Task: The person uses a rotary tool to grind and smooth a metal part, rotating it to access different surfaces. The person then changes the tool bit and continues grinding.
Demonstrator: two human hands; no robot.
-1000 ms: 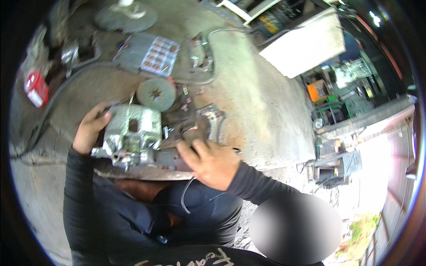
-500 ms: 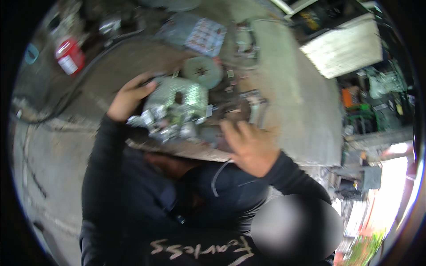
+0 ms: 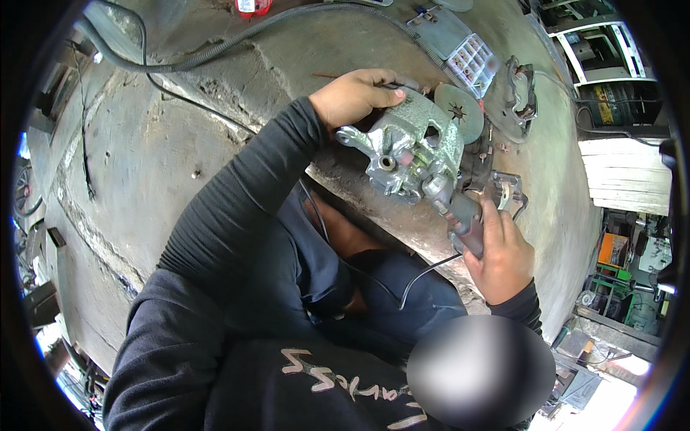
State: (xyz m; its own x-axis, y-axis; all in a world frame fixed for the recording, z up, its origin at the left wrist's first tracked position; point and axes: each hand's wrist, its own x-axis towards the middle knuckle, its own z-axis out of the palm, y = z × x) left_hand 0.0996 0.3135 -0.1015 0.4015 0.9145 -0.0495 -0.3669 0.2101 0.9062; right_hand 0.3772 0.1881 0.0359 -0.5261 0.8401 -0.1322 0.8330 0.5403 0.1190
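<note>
A silvery brake caliper [image 3: 411,131] sits tilted at the near edge of the concrete surface. My left hand [image 3: 353,99] grips its far left corner, thumb on top and the other fingers partly hidden behind. In my right hand [image 3: 503,255] is a small dark handheld power tool [image 3: 467,223], a thin cord [image 3: 424,274] trailing from it over my lap. The tool's front end meets the caliper's near right side; whether it touches cannot be made out. Just behind the caliper lies a round greenish disc [image 3: 463,111] with a star-shaped hole.
Farther back are a compartment box [image 3: 474,63] of small parts and a metal bracket [image 3: 521,90]. Another metal piece [image 3: 507,188] lies beyond my right hand. A grey corrugated hose [image 3: 287,18] curves across the far left, near a red container [image 3: 253,6]. Shelving stands at the far right.
My right hand, earlier spread over the surface beside the caliper, now holds the power tool at the caliper. The left hand still grips the caliper. The whole view has shifted and turned.
</note>
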